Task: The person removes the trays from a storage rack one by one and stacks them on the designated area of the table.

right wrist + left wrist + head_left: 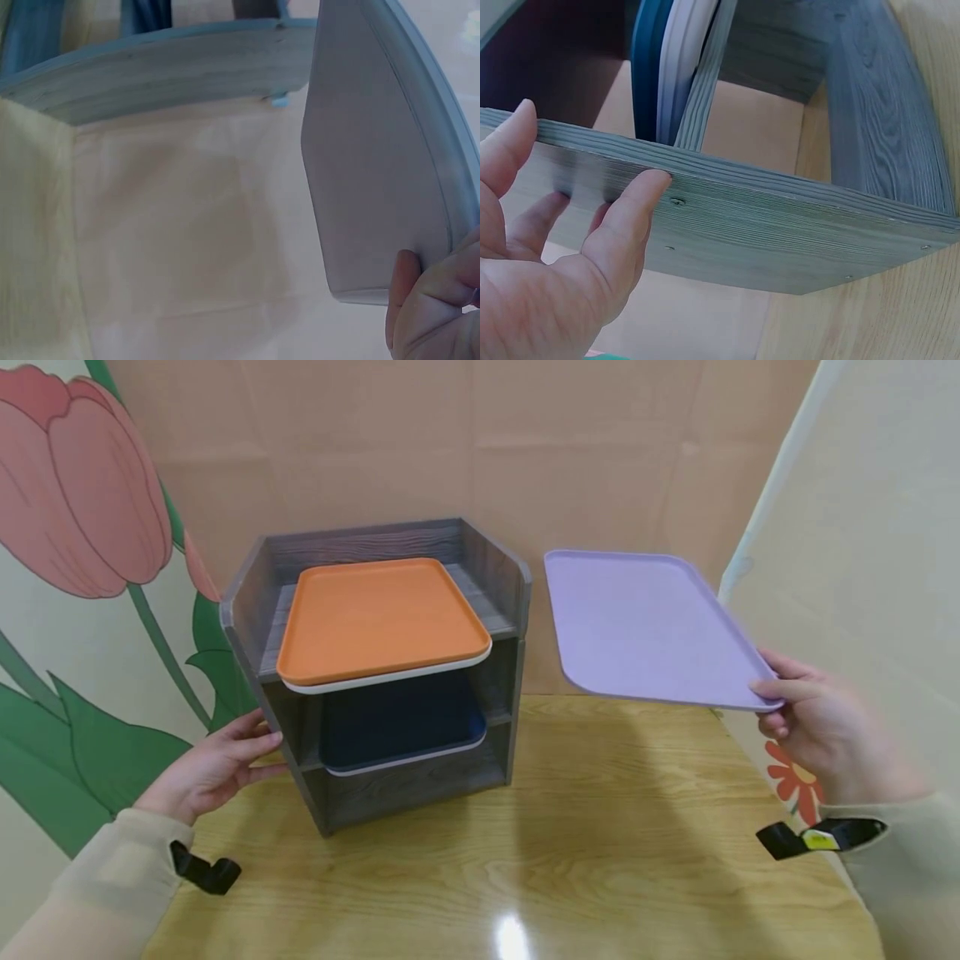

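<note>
My right hand (836,722) pinches the near right corner of a lilac rectangular tray (645,627), thumb on top and fingers beneath. The tray hangs in the air to the right of a grey wood-grain shelf (412,789), and its underside (375,157) faces the right wrist camera. My left hand (213,768) touches the shelf's left side panel (742,232) with extended fingertips. On the shelf's top level an orange tray (382,618) lies over a white tray (390,674), their front edges jutting out. Below, a navy tray (405,718) rests on another pale-edged tray (412,760).
The shelf stands on a wood-grain table (600,827), near a beige backdrop (600,460). A wall hanging with a large pink tulip (90,485) is close on the left. At the right is a pale panel (870,568) with a red flower (795,777).
</note>
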The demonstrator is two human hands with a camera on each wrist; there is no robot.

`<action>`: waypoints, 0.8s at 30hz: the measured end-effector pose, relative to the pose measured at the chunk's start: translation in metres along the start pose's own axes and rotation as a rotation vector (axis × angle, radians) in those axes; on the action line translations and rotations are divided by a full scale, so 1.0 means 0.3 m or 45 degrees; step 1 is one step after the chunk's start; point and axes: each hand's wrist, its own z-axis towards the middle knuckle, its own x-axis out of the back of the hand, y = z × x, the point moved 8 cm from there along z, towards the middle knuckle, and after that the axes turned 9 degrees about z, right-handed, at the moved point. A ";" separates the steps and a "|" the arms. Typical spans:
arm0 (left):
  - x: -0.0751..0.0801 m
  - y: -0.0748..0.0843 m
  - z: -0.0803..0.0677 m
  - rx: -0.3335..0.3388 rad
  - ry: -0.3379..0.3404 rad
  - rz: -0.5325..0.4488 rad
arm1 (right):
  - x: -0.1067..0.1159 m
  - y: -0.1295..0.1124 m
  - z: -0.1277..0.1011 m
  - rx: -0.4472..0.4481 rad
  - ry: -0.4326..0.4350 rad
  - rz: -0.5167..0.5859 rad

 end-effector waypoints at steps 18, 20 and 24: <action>-0.003 -0.007 -0.002 0.015 0.018 0.008 | 0.196 0.152 -0.025 -0.019 0.162 -0.208; -0.001 -0.007 -0.001 0.015 0.019 0.014 | 0.214 0.170 -0.029 -0.021 0.182 -0.251; 0.001 -0.008 0.003 0.009 0.018 0.007 | 0.242 0.211 -0.028 -0.043 0.182 -0.290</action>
